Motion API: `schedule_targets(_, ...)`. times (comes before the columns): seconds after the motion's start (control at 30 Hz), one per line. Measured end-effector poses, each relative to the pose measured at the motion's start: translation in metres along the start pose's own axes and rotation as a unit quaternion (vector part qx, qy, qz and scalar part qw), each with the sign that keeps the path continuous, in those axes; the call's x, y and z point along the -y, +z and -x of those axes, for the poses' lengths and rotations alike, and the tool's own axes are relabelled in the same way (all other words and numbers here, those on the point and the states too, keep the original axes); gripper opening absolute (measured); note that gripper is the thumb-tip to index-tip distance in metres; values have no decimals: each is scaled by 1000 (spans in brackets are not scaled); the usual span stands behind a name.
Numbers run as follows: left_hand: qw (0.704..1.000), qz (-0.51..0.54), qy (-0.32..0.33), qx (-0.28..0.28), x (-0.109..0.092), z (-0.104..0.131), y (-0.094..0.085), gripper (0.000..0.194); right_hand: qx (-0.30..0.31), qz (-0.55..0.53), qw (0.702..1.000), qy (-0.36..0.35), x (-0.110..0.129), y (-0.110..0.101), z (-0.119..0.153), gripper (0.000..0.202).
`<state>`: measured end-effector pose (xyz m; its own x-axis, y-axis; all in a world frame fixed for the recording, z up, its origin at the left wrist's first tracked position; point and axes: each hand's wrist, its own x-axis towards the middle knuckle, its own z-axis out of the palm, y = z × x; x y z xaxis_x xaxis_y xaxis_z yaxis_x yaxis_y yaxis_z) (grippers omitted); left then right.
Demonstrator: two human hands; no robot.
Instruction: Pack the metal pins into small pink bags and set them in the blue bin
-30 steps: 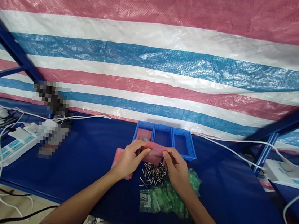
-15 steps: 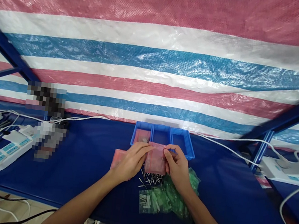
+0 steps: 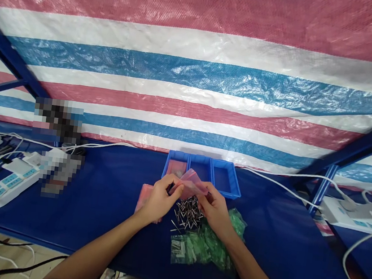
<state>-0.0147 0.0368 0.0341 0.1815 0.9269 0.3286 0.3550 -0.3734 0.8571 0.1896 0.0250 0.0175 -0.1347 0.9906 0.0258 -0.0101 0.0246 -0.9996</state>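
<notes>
A pink translucent plastic bag (image 3: 191,184) is held up between both hands, creased and tilted. My left hand (image 3: 164,196) pinches its left side between thumb and fingers. On the right side, my right hand (image 3: 212,205) grips the bag the same way. Below it lies a pile of small thin metal pins (image 3: 188,214). Green translucent bags (image 3: 210,246) are heaped beside and under my right forearm. A stack of pink bags (image 3: 144,194) lies partly hidden behind my left hand.
A blue tray with three compartments (image 3: 226,179) stands behind my hands; pink bags (image 3: 176,167) lie in its left one. White power strips (image 3: 10,186) with cables sit at the left, and another power strip (image 3: 360,215) at the right. A striped tarp (image 3: 193,77) hangs behind the blue table (image 3: 109,184).
The pink bag has gone from hanging flat to being folded and tilted between my hands. My left thumb has moved onto its front, and more of the metal pile shows.
</notes>
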Motion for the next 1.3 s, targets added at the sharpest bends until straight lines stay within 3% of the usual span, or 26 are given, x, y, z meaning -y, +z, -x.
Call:
schedule_targets(0.1,997,57,-50,0,5,-2,2,36,21,-22,999,24,0,3,1,45)
schedule_targets(0.2,995,81,-52,21,6,-3,2,39,6,-42,999,27,4,5,1,40)
schedule_targets(0.33,992,109,-55,43,5,-2,2,22,-38,-59,997,32,10,5,-1,36)
schedule_targets(0.43,990,127,-44,45,3,0,2,43,-51,-67,996,32,11,4,-2,39)
schedule_targets(0.6,995,50,22,82,-1,-2,-2,22,-86,-99,991,31,8,5,-3,51)
schedule_targets(0.83,989,-110,76,-67,16,-15,-19,23,-118,-90,989,-1,7,1,-5,51)
schedule_targets(0.93,975,-188,82,-85,29,-21,-24,26,-130,-82,988,0,9,0,-5,48)
schedule_targets(1.07,969,-219,84,-75,37,-26,-24,28,-129,-82,988,6,9,0,-4,44)
schedule_targets(1.3,968,-229,99,9,38,-26,-24,31,-124,-80,989,8,9,0,-4,42)
